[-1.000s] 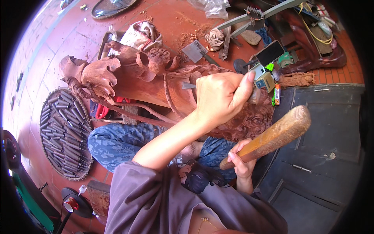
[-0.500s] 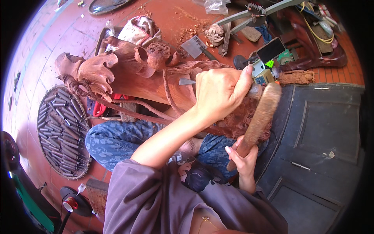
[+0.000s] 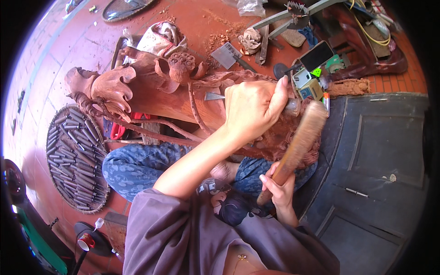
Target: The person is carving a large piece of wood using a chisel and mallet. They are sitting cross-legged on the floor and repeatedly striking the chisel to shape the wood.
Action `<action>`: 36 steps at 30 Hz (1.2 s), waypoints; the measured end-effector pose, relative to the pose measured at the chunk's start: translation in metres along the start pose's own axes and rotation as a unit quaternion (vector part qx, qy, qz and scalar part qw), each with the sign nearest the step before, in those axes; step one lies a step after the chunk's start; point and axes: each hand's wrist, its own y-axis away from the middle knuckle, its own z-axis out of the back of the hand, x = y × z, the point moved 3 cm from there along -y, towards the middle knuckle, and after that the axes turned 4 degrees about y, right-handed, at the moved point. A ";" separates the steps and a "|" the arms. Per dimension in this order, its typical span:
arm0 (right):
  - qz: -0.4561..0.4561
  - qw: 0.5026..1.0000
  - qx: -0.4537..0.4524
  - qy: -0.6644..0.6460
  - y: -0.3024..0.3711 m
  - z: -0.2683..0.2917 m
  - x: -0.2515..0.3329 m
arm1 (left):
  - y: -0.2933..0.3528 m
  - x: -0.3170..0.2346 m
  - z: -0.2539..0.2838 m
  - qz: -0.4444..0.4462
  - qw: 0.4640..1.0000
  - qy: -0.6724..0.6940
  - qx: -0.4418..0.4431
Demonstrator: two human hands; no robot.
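L hand (image 3: pixel 251 111) fisted on chisel (image 3: pixel 215 96) at carving (image 3: pixel 151 91); R hand (image 3: pixel 278 190) grips mallet (image 3: pixel 298 144)

Mallet (image 3: pixel 300 140) swung from raised, well right of chisel (image 3: pixel 215 96), down against chisel butt; right hand (image 3: pixel 277 188) shifted slightly left, lower. Left hand (image 3: pixel 252 110) edged left.

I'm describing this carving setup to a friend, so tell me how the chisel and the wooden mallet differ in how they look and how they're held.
The chisel shows a flat grey metal blade; the mallet is all brown wood, thick and rounded. The chisel lies nearly level against the reddish carving, mostly hidden in the left hand; the mallet slants upward, gripped at its lower end by the right hand. Both are held in a closed fist, and the mallet head sits at the chisel's butt.
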 end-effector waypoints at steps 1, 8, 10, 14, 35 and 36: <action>0.036 0.997 -0.033 -0.051 0.002 -0.002 -0.005 | 0.001 0.000 -0.001 0.000 1.000 -0.002 0.003; 0.010 0.998 -0.040 -0.046 0.002 -0.006 -0.010 | 0.002 0.001 0.000 -0.006 1.000 -0.008 0.017; 0.050 0.994 -0.061 -0.077 0.003 -0.009 -0.019 | 0.002 0.001 -0.002 -0.011 1.000 -0.007 0.023; 0.050 0.997 -0.036 -0.045 0.002 -0.009 -0.025 | 0.004 0.003 -0.003 -0.006 0.999 -0.044 0.019; 0.026 0.998 -0.044 -0.048 0.008 -0.016 -0.028 | 0.014 -0.010 0.002 -0.058 0.991 -0.093 0.074; 0.004 1.000 -0.011 -0.012 0.010 -0.015 -0.026 | 0.014 -0.019 0.006 -0.056 0.992 -0.077 0.082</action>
